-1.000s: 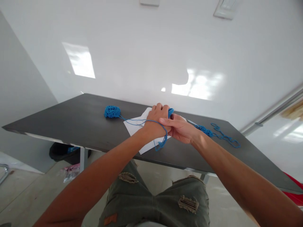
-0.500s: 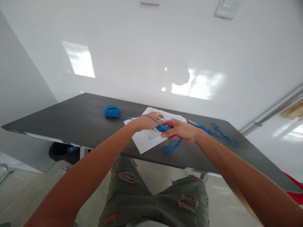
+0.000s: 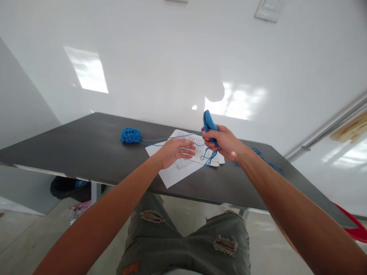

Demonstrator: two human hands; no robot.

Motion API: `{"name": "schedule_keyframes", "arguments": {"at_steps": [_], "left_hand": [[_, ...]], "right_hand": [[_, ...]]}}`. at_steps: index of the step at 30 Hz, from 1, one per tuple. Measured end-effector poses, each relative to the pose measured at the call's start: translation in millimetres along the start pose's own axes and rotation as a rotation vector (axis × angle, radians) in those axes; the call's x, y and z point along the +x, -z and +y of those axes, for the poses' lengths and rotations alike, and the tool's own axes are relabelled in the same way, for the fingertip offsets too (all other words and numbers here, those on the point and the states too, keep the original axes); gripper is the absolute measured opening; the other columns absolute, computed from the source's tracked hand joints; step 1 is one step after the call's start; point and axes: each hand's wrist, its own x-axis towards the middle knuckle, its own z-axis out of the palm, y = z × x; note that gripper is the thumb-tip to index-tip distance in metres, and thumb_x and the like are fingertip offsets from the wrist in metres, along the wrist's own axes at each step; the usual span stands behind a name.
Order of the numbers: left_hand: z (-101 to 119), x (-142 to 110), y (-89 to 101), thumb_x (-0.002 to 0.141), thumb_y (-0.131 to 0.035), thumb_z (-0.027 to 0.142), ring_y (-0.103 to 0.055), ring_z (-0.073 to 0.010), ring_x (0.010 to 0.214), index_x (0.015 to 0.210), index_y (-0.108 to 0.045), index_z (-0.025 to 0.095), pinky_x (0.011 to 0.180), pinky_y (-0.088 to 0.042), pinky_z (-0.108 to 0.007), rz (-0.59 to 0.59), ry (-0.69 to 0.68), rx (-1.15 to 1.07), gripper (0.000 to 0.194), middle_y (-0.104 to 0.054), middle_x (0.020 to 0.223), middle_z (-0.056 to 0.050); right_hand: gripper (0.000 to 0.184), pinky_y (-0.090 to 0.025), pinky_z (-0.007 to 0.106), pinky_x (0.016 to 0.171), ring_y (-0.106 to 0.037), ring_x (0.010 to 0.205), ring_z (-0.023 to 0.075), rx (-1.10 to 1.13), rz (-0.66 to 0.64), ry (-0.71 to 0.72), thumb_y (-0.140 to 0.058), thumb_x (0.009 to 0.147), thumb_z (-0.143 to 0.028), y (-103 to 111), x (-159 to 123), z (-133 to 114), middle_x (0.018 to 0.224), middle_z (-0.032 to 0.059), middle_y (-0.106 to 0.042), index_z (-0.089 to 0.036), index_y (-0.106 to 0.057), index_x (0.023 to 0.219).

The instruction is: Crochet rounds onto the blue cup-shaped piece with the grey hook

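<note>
My right hand (image 3: 225,141) is closed around a folded blue cloth-like piece (image 3: 210,120), its rounded end pointing up above my thumb. Loose blue yarn strands (image 3: 211,157) dangle from below that fist over the papers. To its left, my left hand (image 3: 177,151) hovers with fingers apart and nothing in it. A blue yarn ball (image 3: 130,135) rests at the back left of the table; two thin strands stretch from it, one up to my right hand and one passing behind my left hand. Printed sheets of paper (image 3: 174,176) lie beneath both hands.
The dark grey table (image 3: 94,149) stands against a glossy white wall (image 3: 160,68). More blue yarn (image 3: 268,162) trails over its right side, partly behind my right forearm. A black bag-like object (image 3: 70,189) is under the left end, and something red (image 3: 354,229) is at the far right.
My hands have come apart. My right hand has lifted and turned the blue piece upright, with the dangling strands raised. My left hand has let go and its fingers have spread.
</note>
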Motion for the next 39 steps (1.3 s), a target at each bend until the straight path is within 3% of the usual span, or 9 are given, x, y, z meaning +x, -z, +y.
{"name": "schedule_keyframes", "arguments": {"at_steps": [6,9,10,14,16,19,24,29,39], "left_hand": [[13,-23,16.8,0.071,-0.093,0.032,-0.075,-0.0240,0.088,0.104,-0.080,0.013,0.082,-0.058,-0.038,-0.093,0.071,0.254,0.041,-0.079,0.107,-0.015],[41,-42,40.8,0.076,-0.087,0.040,-0.075,-0.0255,0.091,0.116,-0.080,0.018,0.080,-0.059,-0.037,-0.273,0.079,0.614,0.046,-0.080,0.112,-0.014],[50,-45,51.8,0.080,-0.083,0.043,-0.075,-0.0254,0.087,0.116,-0.080,0.018,0.078,-0.058,-0.037,-0.196,0.032,0.703,0.044,-0.081,0.107,-0.014],[65,-38,101.1,0.088,-0.065,0.044,-0.072,-0.0332,0.106,0.129,-0.071,0.014,0.092,-0.056,-0.045,0.656,-0.287,0.872,0.051,-0.077,0.116,-0.019],[59,-27,121.4,0.066,-0.085,0.036,-0.060,-0.0435,0.131,0.135,-0.068,0.015,0.108,-0.048,-0.053,0.792,-0.281,0.958,0.074,-0.069,0.135,-0.021],[47,-14,139.5,0.042,-0.095,0.027,-0.054,-0.0485,0.137,0.114,-0.080,0.023,0.116,-0.041,-0.053,0.616,-0.172,1.062,0.074,-0.072,0.134,-0.015],[35,-10,150.5,0.044,-0.079,0.011,-0.070,-0.0380,0.100,0.076,-0.078,0.022,0.096,-0.051,-0.044,0.571,-0.176,0.945,0.033,-0.075,0.084,-0.007],[35,-22,153.1,0.051,-0.075,0.018,-0.068,-0.0270,0.083,0.085,-0.075,0.020,0.078,-0.054,-0.039,0.618,-0.250,0.650,0.034,-0.073,0.078,-0.005],[43,-36,121.1,0.059,-0.091,0.028,-0.076,-0.0293,0.085,0.088,-0.079,0.012,0.082,-0.061,-0.043,0.286,-0.245,0.148,0.036,-0.080,0.095,-0.016]], "right_hand": [[0.030,-0.016,0.025,0.044,-0.031,0.056,0.0058,0.300,0.039,0.078,-0.076,0.066,-0.017,7,5,-16,0.107,0.0074,-0.072,-0.021,-0.051,0.083],[0.028,-0.017,0.025,0.042,-0.026,0.053,0.0054,0.421,0.000,0.110,-0.074,0.068,-0.016,13,6,-25,0.095,0.0042,-0.071,-0.021,-0.049,0.079],[0.027,-0.017,0.025,0.042,-0.026,0.052,0.0055,0.433,0.007,0.119,-0.073,0.069,-0.016,15,7,-28,0.085,0.0019,-0.067,-0.021,-0.048,0.077],[0.025,-0.019,0.022,0.041,-0.028,0.050,0.0063,0.433,0.073,0.131,-0.071,0.072,-0.016,17,8,-38,0.063,-0.0042,-0.045,-0.021,-0.046,0.076],[0.025,-0.019,0.022,0.040,-0.027,0.049,0.0067,0.411,0.089,0.145,-0.070,0.073,-0.016,15,9,-44,0.062,-0.0047,-0.042,-0.022,-0.046,0.078],[0.024,-0.019,0.022,0.040,-0.026,0.049,0.0076,0.391,0.115,0.168,-0.068,0.078,-0.016,12,9,-54,0.062,-0.0041,-0.041,-0.023,-0.045,0.078],[0.022,-0.019,0.022,0.042,-0.025,0.051,0.0092,0.348,0.183,0.187,-0.065,0.084,-0.015,13,4,-66,0.061,-0.0037,-0.042,-0.024,-0.045,0.079],[0.016,-0.016,0.021,0.043,-0.025,0.048,0.0066,0.322,0.334,0.208,-0.058,0.079,-0.009,30,-4,-72,0.059,-0.0047,-0.039,-0.021,-0.047,0.076],[0.014,-0.019,0.020,0.039,-0.025,0.047,0.0059,0.292,0.524,0.311,-0.053,0.075,-0.007,83,-10,-86,0.060,-0.0032,-0.037,-0.018,-0.049,0.068]]}}
